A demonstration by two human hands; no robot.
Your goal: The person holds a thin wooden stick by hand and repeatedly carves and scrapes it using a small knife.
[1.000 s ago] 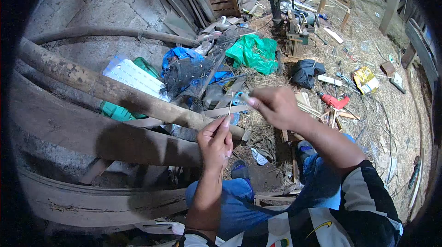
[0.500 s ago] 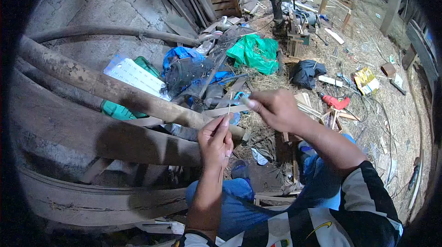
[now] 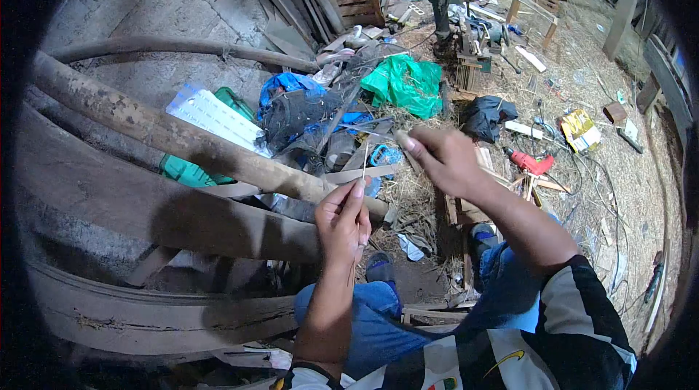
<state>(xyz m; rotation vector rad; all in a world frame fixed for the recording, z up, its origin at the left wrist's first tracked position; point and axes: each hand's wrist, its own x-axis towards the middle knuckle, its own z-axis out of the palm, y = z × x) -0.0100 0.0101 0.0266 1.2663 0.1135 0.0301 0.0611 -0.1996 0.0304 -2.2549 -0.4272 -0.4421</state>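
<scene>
A long round pole (image 3: 175, 132) slants in front of a pale wall. The person's left hand (image 3: 341, 223) pinches a thin stick (image 3: 365, 164) between thumb and fingertips, its upper end pointing up near the pole's lower end and its lower part hanging beside the wrist. A green plastic bag (image 3: 404, 86) lies farther off. The right hand (image 3: 445, 162), raised and blurred, is curled around something small and pale (image 3: 403, 140), too unclear to name. To its right lies a red drill (image 3: 531, 161).

Cluttered workshop, red drill (image 3: 529, 162) visible
</scene>
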